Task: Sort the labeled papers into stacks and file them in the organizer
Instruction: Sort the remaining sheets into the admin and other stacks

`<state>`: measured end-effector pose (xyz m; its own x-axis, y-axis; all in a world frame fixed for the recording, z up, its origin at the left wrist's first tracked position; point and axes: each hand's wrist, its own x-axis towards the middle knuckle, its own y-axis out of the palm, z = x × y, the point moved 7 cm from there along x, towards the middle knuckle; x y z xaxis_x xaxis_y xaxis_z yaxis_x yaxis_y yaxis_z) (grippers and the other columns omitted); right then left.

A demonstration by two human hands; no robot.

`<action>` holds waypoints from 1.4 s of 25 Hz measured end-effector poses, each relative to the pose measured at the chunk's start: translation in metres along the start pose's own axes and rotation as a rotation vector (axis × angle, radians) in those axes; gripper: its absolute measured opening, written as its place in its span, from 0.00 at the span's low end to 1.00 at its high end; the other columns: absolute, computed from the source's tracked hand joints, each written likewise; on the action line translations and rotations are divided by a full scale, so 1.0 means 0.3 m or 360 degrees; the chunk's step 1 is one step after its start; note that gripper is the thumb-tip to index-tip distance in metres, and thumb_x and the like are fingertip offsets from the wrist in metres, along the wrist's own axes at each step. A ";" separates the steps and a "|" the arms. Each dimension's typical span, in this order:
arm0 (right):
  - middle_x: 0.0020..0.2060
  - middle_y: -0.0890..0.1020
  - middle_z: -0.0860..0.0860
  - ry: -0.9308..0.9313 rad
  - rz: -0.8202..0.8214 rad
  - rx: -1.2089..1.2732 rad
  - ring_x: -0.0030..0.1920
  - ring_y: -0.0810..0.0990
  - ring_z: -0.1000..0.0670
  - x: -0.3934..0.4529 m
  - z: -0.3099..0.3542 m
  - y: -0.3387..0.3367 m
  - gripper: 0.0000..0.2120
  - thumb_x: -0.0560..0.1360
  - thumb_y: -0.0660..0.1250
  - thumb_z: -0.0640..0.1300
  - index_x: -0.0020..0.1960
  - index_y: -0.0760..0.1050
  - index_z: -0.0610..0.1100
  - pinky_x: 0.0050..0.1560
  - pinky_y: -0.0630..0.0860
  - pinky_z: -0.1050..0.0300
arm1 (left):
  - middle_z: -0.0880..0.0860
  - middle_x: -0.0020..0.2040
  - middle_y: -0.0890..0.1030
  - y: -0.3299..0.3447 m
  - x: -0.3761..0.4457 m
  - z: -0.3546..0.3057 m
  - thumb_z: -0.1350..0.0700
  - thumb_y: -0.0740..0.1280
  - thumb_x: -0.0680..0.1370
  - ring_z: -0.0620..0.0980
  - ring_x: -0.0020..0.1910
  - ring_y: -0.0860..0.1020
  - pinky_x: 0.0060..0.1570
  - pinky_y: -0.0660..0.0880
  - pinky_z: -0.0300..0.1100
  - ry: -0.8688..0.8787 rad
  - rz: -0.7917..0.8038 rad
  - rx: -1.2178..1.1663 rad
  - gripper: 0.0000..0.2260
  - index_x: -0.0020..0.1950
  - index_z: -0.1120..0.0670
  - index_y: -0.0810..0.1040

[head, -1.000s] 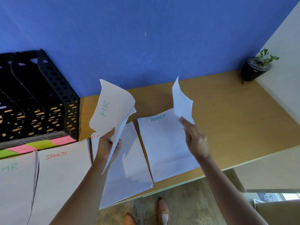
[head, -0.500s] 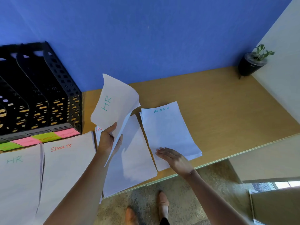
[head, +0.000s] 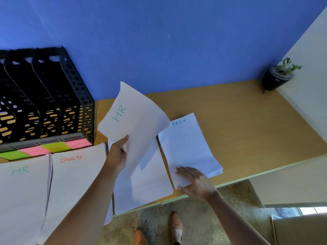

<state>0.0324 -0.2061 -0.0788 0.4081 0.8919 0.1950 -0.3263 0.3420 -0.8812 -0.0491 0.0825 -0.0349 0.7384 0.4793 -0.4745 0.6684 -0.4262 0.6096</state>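
Held above the desk (head: 238, 121) in the left hand (head: 115, 156), thumb pinching its lower edge: a few white sheets, top one marked HR (head: 134, 117) in green, tilted over a stack whose red label is mostly hidden (head: 146, 183). Just right of that, the ADMIN stack (head: 185, 145), lying flat near the desk's front edge, pressed at its near corner by the right hand (head: 196, 183), fingers straight and spread. To the left, side by side: the SPORTS stack (head: 74, 177) and another HR stack (head: 21, 188). Behind those, against the blue wall (head: 159, 41), a black mesh organizer (head: 53, 103) with pink and green sticky labels (head: 53, 147) along its front. At the far right corner, a small potted plant (head: 277, 76).
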 end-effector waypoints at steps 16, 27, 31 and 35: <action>0.49 0.86 0.52 0.0813 -0.0010 0.1657 0.48 0.84 0.52 0.503 0.140 -0.097 0.12 0.79 0.64 0.53 0.55 0.82 0.49 0.44 0.77 0.60 | 0.54 0.62 0.82 -0.247 -0.125 -0.028 0.61 0.70 0.78 0.56 0.64 0.78 0.69 0.70 0.55 -0.0169 -0.0205 0.0826 0.16 0.66 0.58 0.77; 0.40 0.82 0.52 0.0812 -0.0005 0.1351 0.42 0.80 0.53 0.591 0.266 0.115 0.08 0.81 0.64 0.45 0.52 0.80 0.43 0.44 0.76 0.62 | 0.55 0.57 0.85 -0.444 -0.299 -0.095 0.53 0.75 0.74 0.57 0.58 0.82 0.64 0.75 0.54 0.0094 -0.0530 0.0809 0.17 0.60 0.59 0.83; 0.53 0.84 0.50 0.0786 0.0190 0.1375 0.53 0.82 0.50 0.605 0.355 0.207 0.11 0.80 0.66 0.45 0.58 0.80 0.42 0.55 0.80 0.54 | 0.49 0.40 0.86 -0.588 -0.364 -0.155 0.49 0.76 0.72 0.50 0.42 0.83 0.41 0.77 0.39 0.0252 -0.1091 0.0821 0.10 0.43 0.56 0.85; 0.40 0.85 0.43 0.0863 0.0355 0.1366 0.40 0.83 0.49 0.626 0.511 0.353 0.07 0.76 0.71 0.41 0.47 0.81 0.35 0.46 0.80 0.47 | 0.50 0.28 0.80 -0.765 -0.451 -0.281 0.49 0.77 0.71 0.55 0.36 0.81 0.33 0.71 0.39 0.0360 -0.1580 0.1118 0.15 0.31 0.55 0.79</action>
<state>-0.0562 0.0430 -0.0697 0.5233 0.7805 -0.3419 -0.8519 0.4708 -0.2292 -0.3100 0.1802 -0.0571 -0.1014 0.9219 -0.3738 0.8847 -0.0883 -0.4578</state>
